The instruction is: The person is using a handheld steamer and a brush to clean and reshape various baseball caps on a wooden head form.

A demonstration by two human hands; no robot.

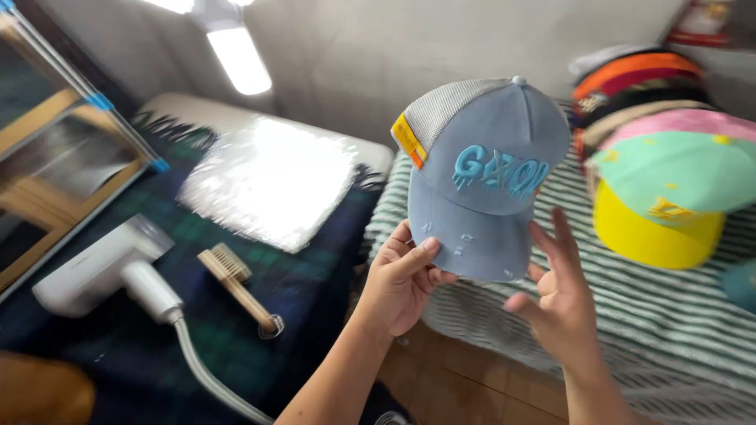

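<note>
The left hand (402, 279) pinches the brim of a pale blue cap (484, 177) between thumb and fingers, holding it up with its front panel facing the camera. The right hand (555, 303) is spread open just beside the other end of the brim, fingertips close to it but, as far as can be seen, not closed on anything.

The hold looks thin: one corner of the brim carries the whole cap, so a slack thumb could let it swing or drop toward the wooden floor (465, 378) directly below the hands.

Beyond the grip on the right hand's side lies a striped cloth (677, 315) with a stack of caps (661, 157), the nearest one yellow and mint green; a wide sweep that way could knock them. On the left hand's side, a dark plaid cloth (315, 291) carries a wooden brush (236, 283), a white handheld steamer (106, 267) with its hose, and a shiny silver pad (268, 181). The gap between the two surfaces gives the hands free room.
</note>
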